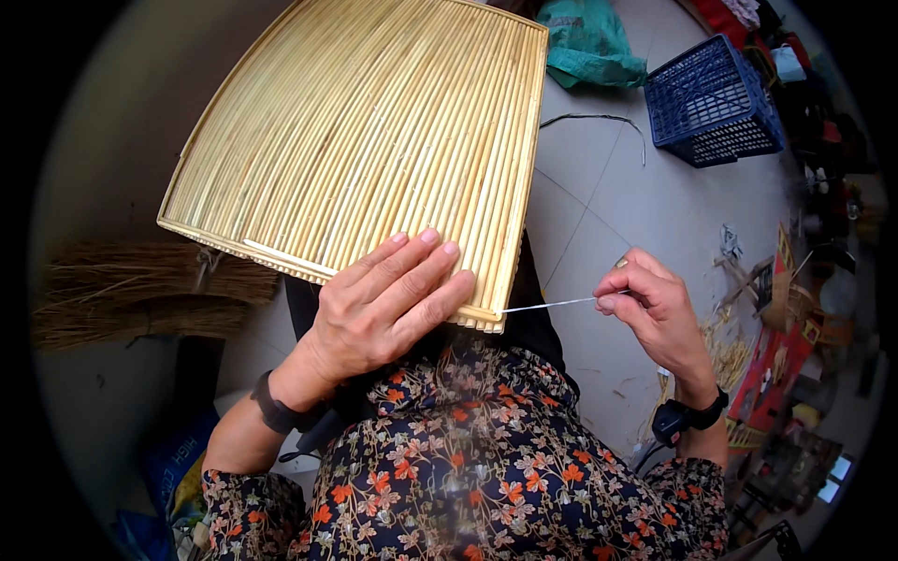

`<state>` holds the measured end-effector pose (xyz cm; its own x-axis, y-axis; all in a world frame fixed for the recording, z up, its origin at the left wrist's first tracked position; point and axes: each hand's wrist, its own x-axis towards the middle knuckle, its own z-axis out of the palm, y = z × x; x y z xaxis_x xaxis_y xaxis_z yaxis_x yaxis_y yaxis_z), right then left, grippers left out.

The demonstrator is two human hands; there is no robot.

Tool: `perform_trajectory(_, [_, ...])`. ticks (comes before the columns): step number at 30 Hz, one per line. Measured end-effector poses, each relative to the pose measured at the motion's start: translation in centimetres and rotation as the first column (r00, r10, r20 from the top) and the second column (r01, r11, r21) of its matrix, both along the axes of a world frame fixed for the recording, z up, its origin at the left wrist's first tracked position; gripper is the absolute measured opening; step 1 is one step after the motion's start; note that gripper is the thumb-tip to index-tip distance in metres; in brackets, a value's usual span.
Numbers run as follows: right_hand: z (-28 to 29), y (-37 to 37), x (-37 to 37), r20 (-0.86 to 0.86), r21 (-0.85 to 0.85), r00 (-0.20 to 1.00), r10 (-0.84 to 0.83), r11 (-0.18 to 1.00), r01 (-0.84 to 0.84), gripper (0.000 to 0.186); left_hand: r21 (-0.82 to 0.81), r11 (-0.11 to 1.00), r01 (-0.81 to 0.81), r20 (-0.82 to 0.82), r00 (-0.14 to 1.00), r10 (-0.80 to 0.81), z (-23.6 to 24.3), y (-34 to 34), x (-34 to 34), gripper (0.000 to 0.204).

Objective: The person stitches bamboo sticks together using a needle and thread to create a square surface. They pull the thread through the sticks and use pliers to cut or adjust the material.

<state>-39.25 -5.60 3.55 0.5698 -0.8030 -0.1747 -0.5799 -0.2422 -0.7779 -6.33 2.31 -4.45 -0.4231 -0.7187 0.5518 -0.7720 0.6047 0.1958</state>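
Observation:
A large panel of pale yellow straw stalks [374, 122], laid side by side within a thin border, slopes across my lap and away from me. My left hand [388, 294] lies flat on its near edge, fingers stretched out over the stalks. From the panel's near right corner a thin white thread [552, 304] runs taut to the right. Thumb and fingers of my right hand [650, 304] pinch the thread's far end, off the panel's right side. Whether a needle is also between those fingertips is too small to tell.
Bundles of brown straw [150, 290] lie at the left. A blue plastic crate [716, 103] and a green sack [589, 42] stand on the tiled floor at the far right. A dark curved cord [608, 118] sticks out beside the panel. Loose straw scraps [725, 341] lie beyond my right hand.

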Motion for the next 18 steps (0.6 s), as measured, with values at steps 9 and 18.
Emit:
perform_trajectory(9, [-2.4, -1.3, 4.0, 0.707, 0.504, 0.607, -0.364, 0.861, -0.071, 0.018, 0.027, 1.000, 0.011, 0.014, 1.000, -0.011, 0.3, 0.3, 0.4, 0.033])
perform_trajectory(18, [-2.2, -3.1, 8.7, 0.692, 0.721, 0.446, -0.567, 0.555, -0.415, 0.021, 0.047, 0.998, 0.034, 0.006, 0.999, -0.034, 1.3, 0.0, 0.4, 0.031])
